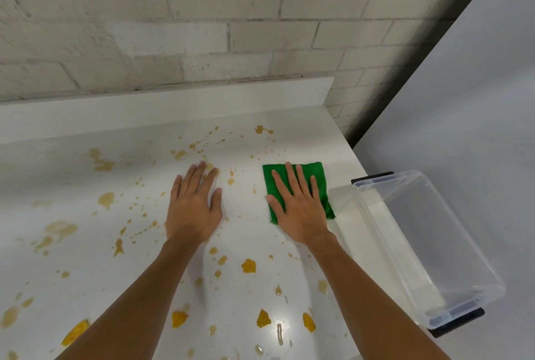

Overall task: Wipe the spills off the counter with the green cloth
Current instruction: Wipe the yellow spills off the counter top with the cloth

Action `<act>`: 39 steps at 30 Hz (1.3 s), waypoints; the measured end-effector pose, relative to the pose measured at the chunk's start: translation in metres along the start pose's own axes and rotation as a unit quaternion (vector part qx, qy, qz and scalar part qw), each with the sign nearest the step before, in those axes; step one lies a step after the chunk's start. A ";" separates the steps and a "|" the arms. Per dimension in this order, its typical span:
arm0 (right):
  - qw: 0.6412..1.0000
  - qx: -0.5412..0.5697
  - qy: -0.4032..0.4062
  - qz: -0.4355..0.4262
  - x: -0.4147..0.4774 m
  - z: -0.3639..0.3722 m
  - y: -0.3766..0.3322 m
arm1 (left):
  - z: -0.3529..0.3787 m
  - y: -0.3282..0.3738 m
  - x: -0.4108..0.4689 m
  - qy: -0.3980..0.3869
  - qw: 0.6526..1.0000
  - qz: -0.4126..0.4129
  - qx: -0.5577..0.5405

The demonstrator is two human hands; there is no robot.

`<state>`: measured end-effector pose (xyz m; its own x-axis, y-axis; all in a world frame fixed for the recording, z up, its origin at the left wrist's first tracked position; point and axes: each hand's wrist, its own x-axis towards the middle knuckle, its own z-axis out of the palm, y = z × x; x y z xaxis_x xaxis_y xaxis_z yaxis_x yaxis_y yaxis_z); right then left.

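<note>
View from the head camera, looking down on a white counter (pixel 43 177). We are laying both hands flat on its surface, palms down. The left hand (pixel 192 209) is resting directly on the counter with its fingers straight and lightly spread, and its fingertips are reaching a few of the small drops. The right hand (pixel 299 209) is pressing down on the green cloth (pixel 322 171), fingers straight and fanned out, holding nothing in a curl or pinch. The cloth is lying folded into a rough square toward the right end of the counter, well apart from the left hand. Yellow-brown spills (pixel 249 266) are dotting the counter: fine spatter behind and to the left of the hands, larger blotches and some clear wet patches nearer to us. A clear plastic bin (pixel 434 244) with dark handles is sitting at the counter's right edge, just beside the cloth. A pale brick wall (pixel 202 26) is rising behind the counter.
</note>
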<state>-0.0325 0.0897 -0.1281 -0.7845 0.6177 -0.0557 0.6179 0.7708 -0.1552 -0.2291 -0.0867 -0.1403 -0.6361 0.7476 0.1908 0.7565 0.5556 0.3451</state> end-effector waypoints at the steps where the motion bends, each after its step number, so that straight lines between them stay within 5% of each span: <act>1: 1.000 -0.005 0.000 -0.005 -0.002 -0.001 0.004 | 0.000 0.000 0.001 0.000 1.000 0.002 -0.001; 8: 0.999 -0.011 0.007 0.048 0.013 -0.001 -0.008 | 0.000 0.000 0.000 0.001 1.000 -0.001 -0.001; 14: 0.998 -0.013 0.019 -0.051 -0.007 0.001 0.010 | 0.000 0.001 0.000 -0.005 1.000 0.001 0.001; 20: 0.999 0.000 0.002 0.048 0.022 -0.003 -0.008 | 0.000 0.001 0.001 -0.010 1.000 0.000 0.008; 25: 0.997 -0.005 0.025 -0.073 -0.001 0.008 -0.015 | -0.001 0.001 0.001 -0.012 1.000 -0.003 0.005; 32: 0.997 0.013 -0.005 0.078 0.018 -0.002 -0.014 | -0.001 0.002 0.001 -0.021 1.000 -0.006 0.011; 39: 0.997 -0.009 0.017 -0.070 0.000 0.005 -0.019 | -0.002 0.001 0.001 -0.021 1.000 -0.004 0.007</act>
<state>-0.0447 0.0739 -0.1305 -0.8608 0.5089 -0.0022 0.5040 0.8519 -0.1423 -0.2295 -0.0857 -0.1382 -0.6349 0.7581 0.1491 0.7541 0.5660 0.3332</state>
